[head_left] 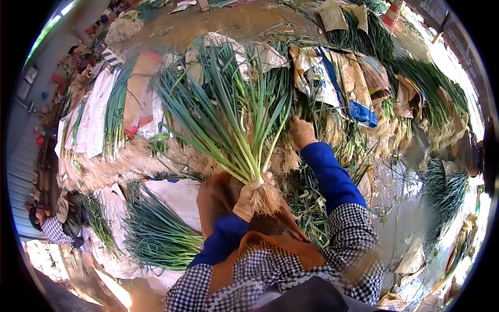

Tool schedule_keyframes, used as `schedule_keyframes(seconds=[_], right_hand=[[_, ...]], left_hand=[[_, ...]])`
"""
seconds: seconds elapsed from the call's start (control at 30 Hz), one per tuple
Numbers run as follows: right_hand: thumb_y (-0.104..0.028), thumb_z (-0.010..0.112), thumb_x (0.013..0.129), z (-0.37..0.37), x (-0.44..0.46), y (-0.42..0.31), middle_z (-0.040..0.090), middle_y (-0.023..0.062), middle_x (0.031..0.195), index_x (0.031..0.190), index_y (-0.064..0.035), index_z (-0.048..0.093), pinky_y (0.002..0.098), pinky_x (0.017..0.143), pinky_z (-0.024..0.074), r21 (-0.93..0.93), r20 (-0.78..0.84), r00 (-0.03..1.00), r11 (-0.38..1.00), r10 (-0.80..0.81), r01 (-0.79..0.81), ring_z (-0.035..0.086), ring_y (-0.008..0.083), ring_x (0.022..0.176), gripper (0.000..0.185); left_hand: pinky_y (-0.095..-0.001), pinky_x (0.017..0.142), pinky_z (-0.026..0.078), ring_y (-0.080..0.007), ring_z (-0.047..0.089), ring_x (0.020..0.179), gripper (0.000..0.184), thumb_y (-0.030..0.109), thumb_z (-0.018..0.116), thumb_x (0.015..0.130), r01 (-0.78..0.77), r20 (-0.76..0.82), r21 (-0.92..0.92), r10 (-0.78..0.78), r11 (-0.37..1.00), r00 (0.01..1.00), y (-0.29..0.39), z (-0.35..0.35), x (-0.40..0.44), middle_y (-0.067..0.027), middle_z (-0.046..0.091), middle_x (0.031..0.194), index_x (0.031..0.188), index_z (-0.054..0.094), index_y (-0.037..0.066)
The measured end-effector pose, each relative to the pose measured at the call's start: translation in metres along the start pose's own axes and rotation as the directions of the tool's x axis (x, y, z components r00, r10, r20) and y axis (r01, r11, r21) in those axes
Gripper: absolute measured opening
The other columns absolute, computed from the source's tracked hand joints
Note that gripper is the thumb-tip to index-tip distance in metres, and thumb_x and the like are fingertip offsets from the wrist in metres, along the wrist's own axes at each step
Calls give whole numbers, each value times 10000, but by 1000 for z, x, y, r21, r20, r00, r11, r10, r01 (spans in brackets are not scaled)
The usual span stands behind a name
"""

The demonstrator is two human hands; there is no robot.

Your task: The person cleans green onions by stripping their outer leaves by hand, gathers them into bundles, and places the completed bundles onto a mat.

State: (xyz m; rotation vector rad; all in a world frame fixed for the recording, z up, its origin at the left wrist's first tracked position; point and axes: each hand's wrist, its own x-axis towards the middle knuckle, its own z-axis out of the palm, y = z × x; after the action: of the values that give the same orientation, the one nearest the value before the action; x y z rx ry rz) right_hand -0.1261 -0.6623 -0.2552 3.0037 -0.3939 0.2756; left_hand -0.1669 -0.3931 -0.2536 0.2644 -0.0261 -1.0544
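Note:
My left hand [243,202] is closed round the root end of a bunch of green onions [244,140], held over my lap. The leaves fan upward and away from me, and pale stringy roots [266,196] hang over the fingers. To the right, my right hand [302,132] reaches to the front of the row of covered green onions, its fingers curled in. Leaves and stems hide whatever those fingers hold. Loose leaves and trimmings [306,208] lie below my right forearm.
Rows of green onions lie under sacks [101,112] and cardboard [140,88], roots toward me. Another pile of green onions [161,229] rests on white sheeting at the left. Wet floor [400,208] shows at the right. Another person [54,226] bends at the far left.

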Motion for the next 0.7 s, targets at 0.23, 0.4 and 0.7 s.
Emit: schedule_keyframes(seconds=[0.23,0.4,0.7], right_hand=[[-119,504,817,1,-9,44,597,60,813,948,-101,597,353,608,481,44,123,989,996,-84,79,605,234,778,161],[-52,512,804,-76,-120,13,584,115,888,950,-49,572,348,641,496,288,-323,941,937,-100,198,589,261,780,158],[-14,534,775,-116,-203,-33,543,128,1150,1129,-58,539,368,776,503,818,35,972,566,-230,105,584,244,947,357]], left_hand=[[-396,890,452,-243,487,1024,463,108,617,727,-58,214,-71,72,996,974,15,35,-3,-97,501,1028,1150,439,42],[-343,691,536,-179,592,737,369,68,554,788,0,-181,8,1,1000,983,-6,50,-18,-111,568,862,1136,462,-14],[-410,850,500,-283,597,943,367,70,582,806,247,-188,-13,-245,969,951,-61,-11,-24,-179,577,1059,1145,476,-25]])
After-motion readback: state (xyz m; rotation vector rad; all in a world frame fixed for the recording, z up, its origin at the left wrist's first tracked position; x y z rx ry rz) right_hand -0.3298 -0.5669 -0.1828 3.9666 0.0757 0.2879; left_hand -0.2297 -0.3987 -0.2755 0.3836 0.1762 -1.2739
